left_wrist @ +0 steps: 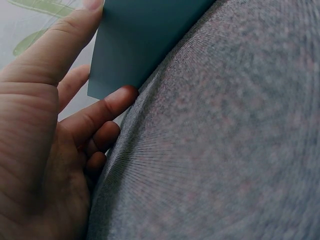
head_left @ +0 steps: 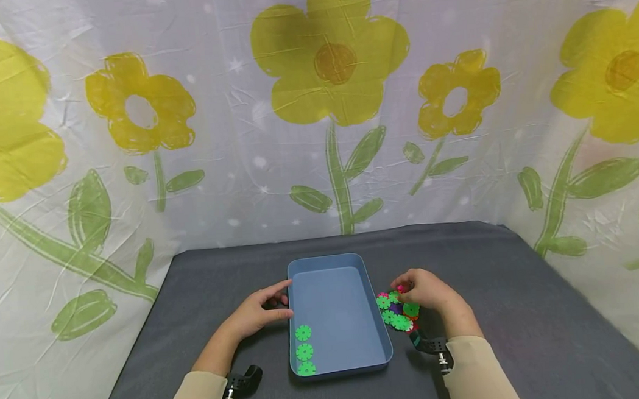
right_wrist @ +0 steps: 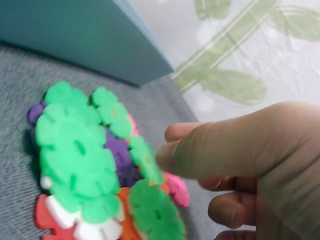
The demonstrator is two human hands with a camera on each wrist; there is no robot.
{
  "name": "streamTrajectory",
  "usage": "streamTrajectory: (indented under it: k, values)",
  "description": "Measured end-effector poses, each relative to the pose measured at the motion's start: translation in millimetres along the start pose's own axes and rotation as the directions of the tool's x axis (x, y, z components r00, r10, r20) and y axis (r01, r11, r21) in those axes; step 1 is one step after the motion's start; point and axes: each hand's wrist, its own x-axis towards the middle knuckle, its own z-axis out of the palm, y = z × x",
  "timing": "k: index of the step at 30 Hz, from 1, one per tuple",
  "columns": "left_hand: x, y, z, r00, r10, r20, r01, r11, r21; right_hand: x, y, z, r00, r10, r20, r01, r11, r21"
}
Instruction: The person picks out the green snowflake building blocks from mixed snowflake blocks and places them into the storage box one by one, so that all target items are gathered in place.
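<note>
A blue tray (head_left: pixel 337 314) stands lengthwise on the cloth, with three green snowflake discs (head_left: pixel 304 352) in a column along its left side near the front. My left hand (head_left: pixel 257 312) touches the tray's outer left wall, thumb and fingers spread apart. The left wrist view shows fingertips (left_wrist: pixel 122 97) at the tray's lower edge. Right of the tray lies a pile of snowflake discs (right_wrist: pixel 75 150), mostly green, with purple, red, white, orange and pink among them. Over its far side reaches my right hand (head_left: pixel 425 287), thumb and fingers loosely bent, the thumb tip right at a green disc (right_wrist: pixel 145 160).
Dark grey cloth (head_left: pixel 214 273) covers the table. Behind and at the sides hangs a pale curtain (head_left: pixel 226 107) printed with yellow flowers. A black wrist strap (head_left: pixel 243 384) is on the left arm, another (head_left: pixel 429 343) on the right.
</note>
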Motion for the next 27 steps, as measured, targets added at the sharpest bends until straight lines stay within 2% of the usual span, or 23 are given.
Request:
streamTrajectory:
  k: [4,10,21,27]
  values:
    - [-0.5,0.9,0.0,1.000,-0.005,0.000,0.005,1.000,-0.001,-1.2,-1.2,3.8,0.999,0.033,0.029,-0.033,0.999,-0.008]
    - [0.1,0.5,0.4,1.000,-0.012,-0.001,0.013,1.000,0.008,-1.7,-1.0,7.2,0.997,0.076,0.028,-0.077,0.997,0.021]
    - [0.4,2.1,0.0,1.000,0.000,0.002,0.000,1.000,0.010,4.2,0.3,12.5,0.999,0.051,-0.016,-0.052,0.996,-0.077]
    - [0.0,2.8,0.2,1.000,-0.008,0.005,0.007,1.000,0.012,4.6,-5.6,8.0,0.998,0.030,-0.050,-0.033,0.997,-0.068]
